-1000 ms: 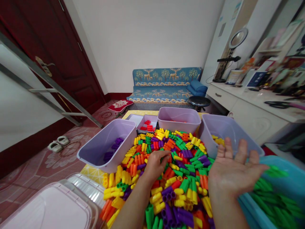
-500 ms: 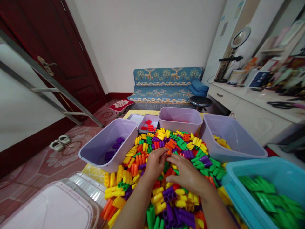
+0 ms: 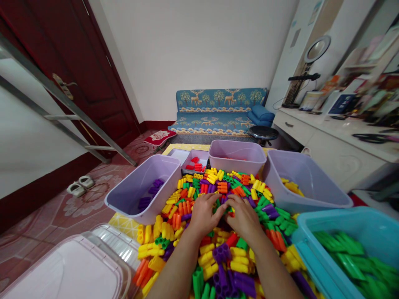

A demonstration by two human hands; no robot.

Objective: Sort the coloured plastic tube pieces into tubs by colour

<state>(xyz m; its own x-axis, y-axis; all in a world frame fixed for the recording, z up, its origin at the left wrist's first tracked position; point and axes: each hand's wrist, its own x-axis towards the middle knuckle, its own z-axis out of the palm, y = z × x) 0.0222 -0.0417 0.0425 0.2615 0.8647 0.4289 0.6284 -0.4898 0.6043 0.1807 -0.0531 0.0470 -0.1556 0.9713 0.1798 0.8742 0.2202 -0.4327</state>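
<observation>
A heap of plastic tube-shaped building pieces (image 3: 215, 253) in yellow, green, purple, orange and red covers the table before me. My left hand (image 3: 204, 214) rests in the middle of the heap, its thumb apart from its fingers and green pieces showing in the gap. Close beside it, my right hand (image 3: 243, 216) curves over the pieces with thumb and fingers parted. Both hands touch the heap, and some fingertips are hidden among the pieces. Just beyond the fingers lies an orange piece (image 3: 222, 187).
Around the heap stand a lilac bin (image 3: 170, 182) with purple pieces, a small box (image 3: 205, 157) with red ones, another lilac bin (image 3: 237, 160), a lilac bin (image 3: 324, 189) with yellow ones, and a turquoise bin (image 3: 374, 218) with green ones. Lids (image 3: 68, 270) lie at front left.
My right hand has drawn nearer to the left, its fingers curling more. My left thumb has stretched out to the right. The orange pieces beyond my fingers have shifted apart.
</observation>
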